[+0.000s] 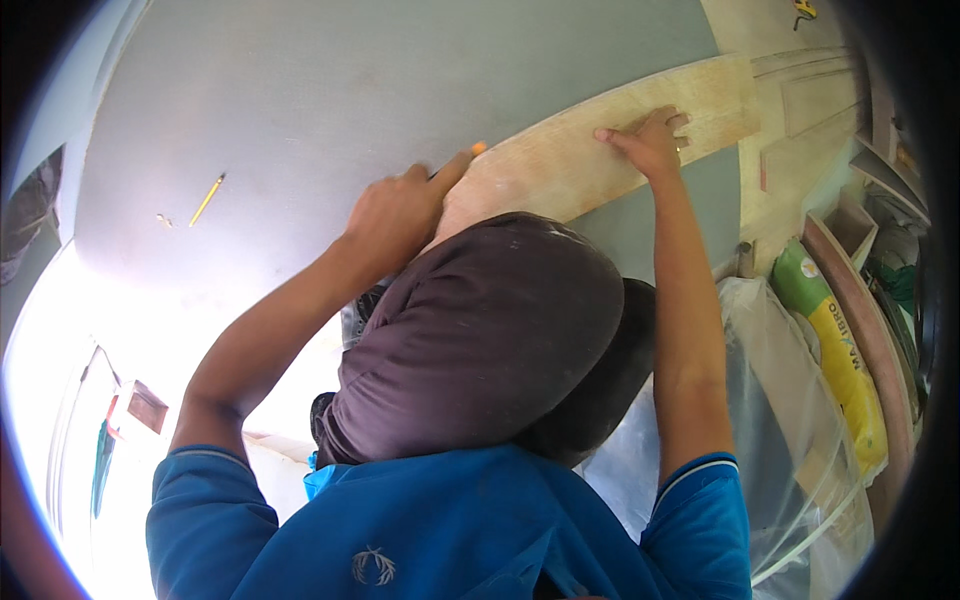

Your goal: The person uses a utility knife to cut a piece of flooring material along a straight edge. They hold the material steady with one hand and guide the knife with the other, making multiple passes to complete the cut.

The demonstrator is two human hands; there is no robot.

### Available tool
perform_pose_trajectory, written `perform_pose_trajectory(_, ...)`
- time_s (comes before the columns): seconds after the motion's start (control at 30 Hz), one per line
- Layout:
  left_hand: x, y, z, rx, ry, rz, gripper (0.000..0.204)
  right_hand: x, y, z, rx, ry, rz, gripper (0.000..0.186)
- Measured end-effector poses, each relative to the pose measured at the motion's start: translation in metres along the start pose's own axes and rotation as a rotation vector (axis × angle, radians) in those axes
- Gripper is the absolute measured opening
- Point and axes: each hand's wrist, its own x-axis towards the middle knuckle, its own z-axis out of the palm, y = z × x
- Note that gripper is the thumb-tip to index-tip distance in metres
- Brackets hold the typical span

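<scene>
A long, pale wooden board [560,165] lies slantwise over a large grey sheet [300,90], its near left part hidden behind my raised knee. My right hand [650,142] rests on the board toward its right end, fingers spread and thumb out. At the board's left end is my left hand [400,212], its fingers curled closed and one digit stretched along the board's far edge. A small orange spot shows at that digit's tip; whatever the hand holds is mostly hidden. Further left on the sheet lies a thin yellow pencil or pen [207,200].
My bent knee [500,310] in dark trousers stands close against the board. On the right are clear plastic sheeting [750,350], a green and yellow bag [830,345] and curved wooden offcuts [860,310]. A yellow tape measure [804,10] lies at the far right.
</scene>
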Motion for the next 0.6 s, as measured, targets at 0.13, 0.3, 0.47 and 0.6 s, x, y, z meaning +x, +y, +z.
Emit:
perform_pose_trajectory(0.13, 0.081, 0.034, 0.002, -0.033, 0.169, 0.117, 0.066, 0.007, -0.001, 0.006, -0.007, 0.015, -0.050, 0.166)
perform_pose_trajectory(0.3, 0.116, 0.041, 0.009, -0.032, 0.154, 0.146, 0.065, -0.001, -0.012, -0.004, 0.023, -0.021, -0.021, 0.166)
perform_pose_trajectory(0.47, 0.119, 0.049, 0.005, -0.016, 0.121, 0.214, 0.062, -0.002, -0.011, -0.005, -0.039, -0.030, -0.019, 0.166)
perform_pose_trajectory(0.6, 0.112, 0.048, 0.008, 0.023, 0.134, 0.204, 0.061, -0.007, -0.022, -0.010, -0.016, -0.047, 0.049, 0.166)
